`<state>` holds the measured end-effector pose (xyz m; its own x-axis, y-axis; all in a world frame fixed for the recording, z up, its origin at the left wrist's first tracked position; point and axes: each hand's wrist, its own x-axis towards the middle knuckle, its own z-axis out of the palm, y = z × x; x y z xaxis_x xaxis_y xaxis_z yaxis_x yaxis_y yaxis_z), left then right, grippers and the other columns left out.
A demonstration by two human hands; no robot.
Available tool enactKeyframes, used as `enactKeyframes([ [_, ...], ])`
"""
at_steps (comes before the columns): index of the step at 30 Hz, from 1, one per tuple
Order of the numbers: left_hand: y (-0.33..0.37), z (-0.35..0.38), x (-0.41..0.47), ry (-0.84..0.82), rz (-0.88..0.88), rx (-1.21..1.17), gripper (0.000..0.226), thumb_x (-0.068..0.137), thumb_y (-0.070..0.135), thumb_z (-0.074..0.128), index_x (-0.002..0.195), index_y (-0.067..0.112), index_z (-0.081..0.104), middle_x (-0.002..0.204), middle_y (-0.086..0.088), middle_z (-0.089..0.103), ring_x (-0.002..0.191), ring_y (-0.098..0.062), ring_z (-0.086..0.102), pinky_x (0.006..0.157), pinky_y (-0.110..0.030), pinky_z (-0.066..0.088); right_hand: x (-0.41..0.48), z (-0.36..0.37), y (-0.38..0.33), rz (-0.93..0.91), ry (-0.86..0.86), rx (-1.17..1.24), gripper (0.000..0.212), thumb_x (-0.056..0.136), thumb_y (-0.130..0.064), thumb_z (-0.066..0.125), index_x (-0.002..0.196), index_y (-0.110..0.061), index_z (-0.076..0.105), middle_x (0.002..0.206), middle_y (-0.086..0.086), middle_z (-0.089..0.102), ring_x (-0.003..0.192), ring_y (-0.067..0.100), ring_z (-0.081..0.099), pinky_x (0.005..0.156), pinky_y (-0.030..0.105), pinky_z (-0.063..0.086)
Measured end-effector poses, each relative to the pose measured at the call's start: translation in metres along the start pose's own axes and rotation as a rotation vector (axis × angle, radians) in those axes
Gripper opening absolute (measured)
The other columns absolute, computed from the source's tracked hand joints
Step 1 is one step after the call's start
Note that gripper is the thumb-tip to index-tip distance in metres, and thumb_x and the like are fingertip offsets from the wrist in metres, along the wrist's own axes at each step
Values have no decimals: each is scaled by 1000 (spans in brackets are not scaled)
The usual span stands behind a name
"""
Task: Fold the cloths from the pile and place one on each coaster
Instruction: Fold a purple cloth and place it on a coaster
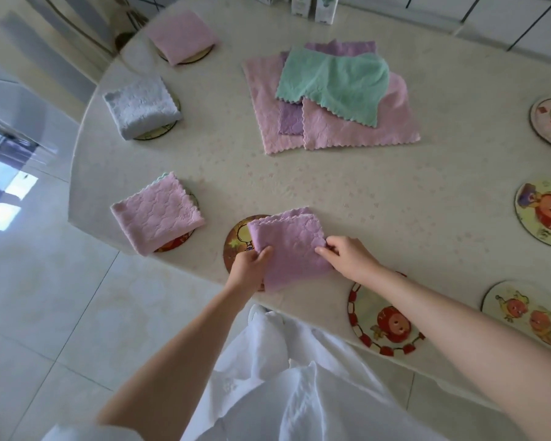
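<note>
The folded lilac cloth (290, 246), held at its edges by the left hand (248, 265) and right hand (347, 253), lies partly over a round picture coaster (236, 240). Left of the grip, a pink cloth (156, 214) covers a second coaster (177, 243); beyond the grip lies the loose pile (328, 97).

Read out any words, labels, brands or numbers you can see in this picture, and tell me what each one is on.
Nothing legible.
Boxes at the back: print too blurred to read.
Coasters: cartoon pictures, no words readable.
Purple cloth: no label showing.
</note>
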<state>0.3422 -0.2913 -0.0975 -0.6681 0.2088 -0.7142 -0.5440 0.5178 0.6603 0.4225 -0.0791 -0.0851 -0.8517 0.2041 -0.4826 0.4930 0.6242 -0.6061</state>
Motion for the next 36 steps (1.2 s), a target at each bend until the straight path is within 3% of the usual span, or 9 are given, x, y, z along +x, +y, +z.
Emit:
enactKeyframes([
  [6, 14, 2, 2, 10, -101, 8, 39, 90, 40, 58, 90, 3, 66, 92, -17, 66, 88, -39, 67, 67, -54, 58, 17, 2, -8, 143, -22, -23, 45, 88, -38, 56, 55, -18, 32, 51, -3, 37, 50, 15, 37, 52, 29, 27],
  [11, 22, -8, 2, 16, -68, 0, 25, 86, 29, 65, 92, 4, 68, 90, -17, 70, 74, -29, 71, 62, -43, 60, 28, -6, -19, 176, 41, 20, 40, 87, -41, 55, 58, -18, 36, 54, -4, 42, 54, 16, 41, 53, 29, 30],
  [16, 35, -23, 19, 160, -1, -20, 17, 83, 22, 69, 93, 8, 66, 80, -13, 71, 65, -27, 72, 62, -45, 60, 46, -10, -28, 208, 66, 133, 27, 85, -32, 58, 80, -6, 55, 69, 4, 57, 63, 20, 53, 59, 31, 41],
  [19, 44, -26, 28, 208, 49, 54, 8, 82, 18, 68, 88, 14, 65, 78, -7, 69, 63, -28, 71, 60, -45, 60, 54, -11, -33, 201, 97, 119, 17, 85, -24, 60, 92, -8, 60, 83, 5, 62, 77, 24, 59, 71, 33, 48],
  [23, 50, -27, 33, 271, 135, 192, 5, 83, 25, 66, 84, 21, 63, 81, -4, 70, 65, -24, 69, 59, -39, 59, 63, -10, -33, 207, 144, 77, 18, 86, -27, 60, 96, -11, 60, 87, 3, 61, 82, 23, 57, 68, 27, 42],
  [26, 49, -24, 32, 351, 191, 393, 11, 84, 27, 62, 93, 20, 62, 92, 0, 68, 80, -22, 64, 66, -33, 53, 68, -7, -32, 228, 141, 25, 18, 85, -31, 61, 91, -14, 58, 88, 7, 64, 82, 27, 60, 69, 30, 47],
  [28, 44, -19, 29, 410, 289, 572, 20, 88, 24, 57, 107, 19, 58, 106, 0, 60, 91, -22, 57, 70, -32, 46, 69, -6, -34, 233, 154, -27, 19, 85, -33, 60, 90, -16, 55, 91, 9, 65, 84, 30, 61, 71, 34, 50],
  [33, 15, -10, 21, 278, 982, 1029, 39, 88, 32, 54, 122, 15, 58, 132, -5, 53, 123, -29, 46, 102, -43, 39, 59, -1, -38, 190, 198, -121, 32, 88, -40, 56, 105, -15, 48, 99, 5, 63, 90, 30, 61, 72, 37, 50],
  [36, -9, -12, 18, 160, 989, 1136, 52, 91, 44, 48, 136, 18, 49, 148, -3, 40, 140, -29, 30, 113, -48, 24, 38, 6, -38, 164, 228, -146, 45, 87, -47, 56, 114, -14, 42, 110, 4, 57, 94, 29, 60, 73, 40, 51],
])
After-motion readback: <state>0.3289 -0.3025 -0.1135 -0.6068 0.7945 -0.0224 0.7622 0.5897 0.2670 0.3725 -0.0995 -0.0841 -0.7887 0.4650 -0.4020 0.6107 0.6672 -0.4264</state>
